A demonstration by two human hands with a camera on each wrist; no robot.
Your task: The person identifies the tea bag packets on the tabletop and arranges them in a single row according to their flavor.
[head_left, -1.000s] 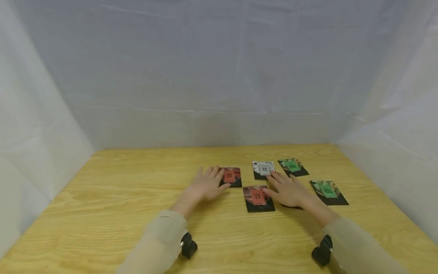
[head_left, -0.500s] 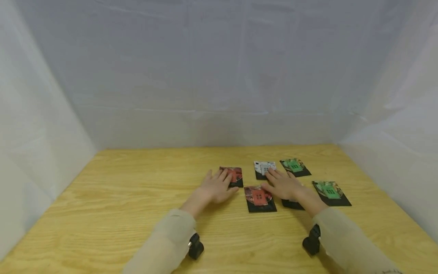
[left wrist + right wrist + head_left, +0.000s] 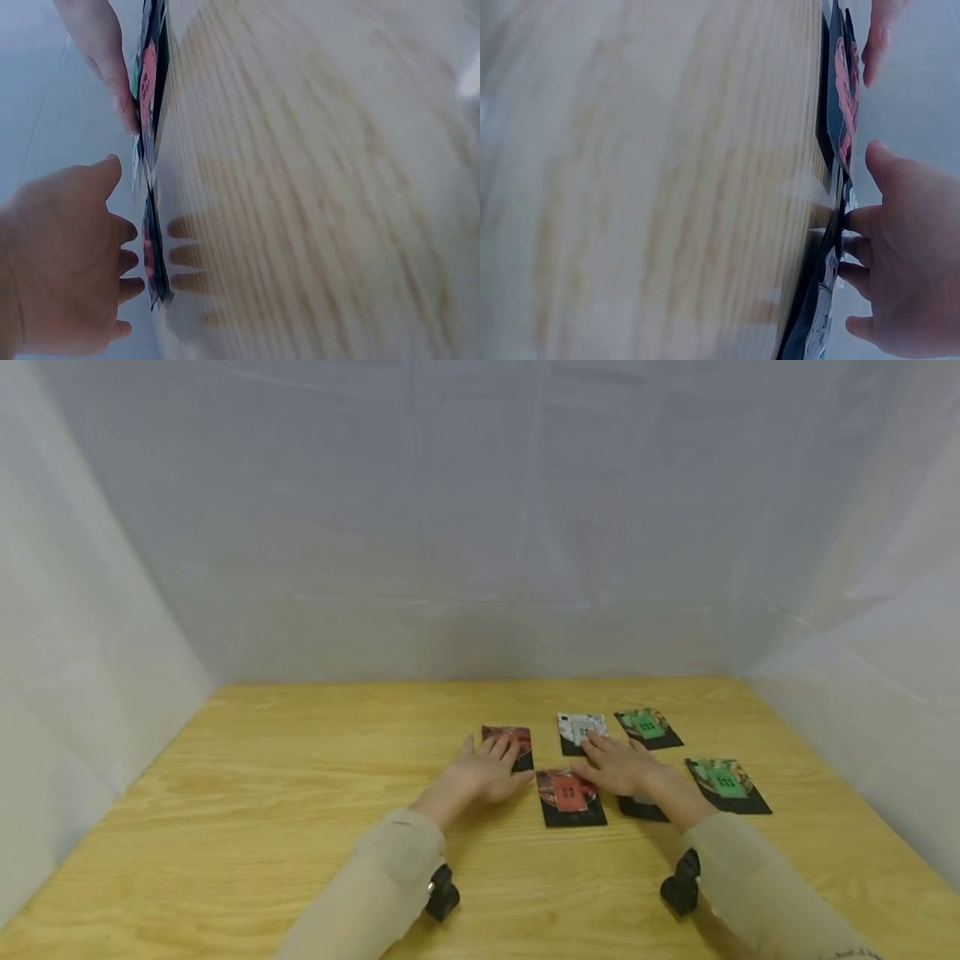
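Several flat packets with black lower parts lie on the wooden table. My left hand (image 3: 487, 775) is held palm down with straight fingers over the far red-labelled packet (image 3: 522, 760). The left wrist view shows its fingertips close to that packet, with a small gap. My right hand (image 3: 626, 768) spreads its straight fingers over the far white packet (image 3: 567, 742) and covers most of a nearer packet (image 3: 643, 811). Its thumb reaches the corner of the near red-labelled packet (image 3: 572, 802); whether it touches is unclear. Neither hand grips anything.
Two green-labelled packets lie at the right: a far one (image 3: 648, 727) and a near one (image 3: 727, 785). The wooden table (image 3: 262, 793) ends at a white sheet (image 3: 480, 527) behind, with more sheeting on both sides.
My left hand has slid to the right, further over the far red-labelled packet. The right hand has shifted slightly left and now stays about still. The packets look unmoved.
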